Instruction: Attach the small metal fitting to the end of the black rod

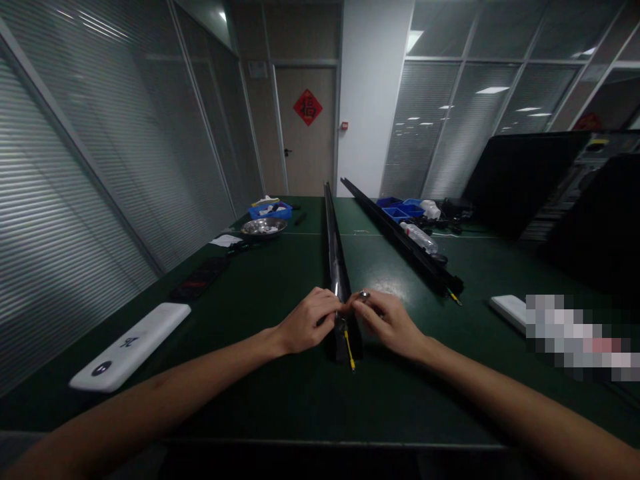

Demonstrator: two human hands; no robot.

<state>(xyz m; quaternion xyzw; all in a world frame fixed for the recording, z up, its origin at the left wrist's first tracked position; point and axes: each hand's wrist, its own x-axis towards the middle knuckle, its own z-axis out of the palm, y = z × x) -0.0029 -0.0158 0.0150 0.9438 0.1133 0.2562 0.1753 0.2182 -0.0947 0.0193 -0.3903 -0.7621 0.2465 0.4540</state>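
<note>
The rail (331, 247) lies lengthwise on the green table (280, 407), its near end between the person's two hands and its far end pointing toward the door (300, 167). The left hand (309, 321) rests over the rail's left side, fingers bent and close together, the tips reaching onto the rail; whether they pinch anything cannot be told. The right hand (390, 320) is at the rail's right side, thumb and forefinger bent toward each other, their tips just beside those of the left. A small shiny piece (364, 294) shows at the right forefinger; whether it is gripped or worn is unclear. Below the hands, a yellow wire (349, 347) trails along the rail's near end.

A second rail (395, 230) lies to the right, slanting, with another yellow wire (454, 297) at its near end. Beside it are a clear bottle (419, 238) and, farther back, blue bins (396, 214). On the left, a white case (131, 348) lies near the table's edge, with a dark pad (199, 279) beyond it, then a metal bowl (264, 228) and a blue tray (271, 213). A white box (509, 312) lies at right.
</note>
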